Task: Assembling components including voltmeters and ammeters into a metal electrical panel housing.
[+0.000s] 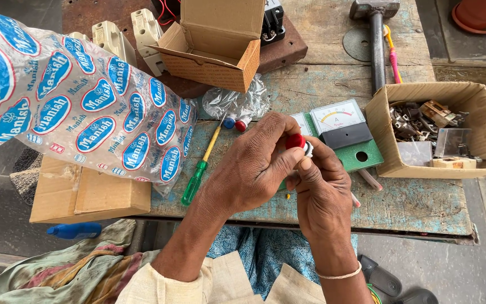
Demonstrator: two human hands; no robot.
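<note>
Red and round, a small cap [295, 141] sits pinched between the fingertips of the left hand [254, 166] and right hand [322, 194], held above the front edge of a worn wooden bench [412, 202]. A meter [338, 121] lies just beyond, a green screwdriver [198, 174] to the left, and a cardboard box of metal parts [440, 129] crowds the right.

Bare bench [412, 197] right of the right hand [322, 197]; printed bag [80, 107] and screwdriver [201, 169] crowd the left.
</note>
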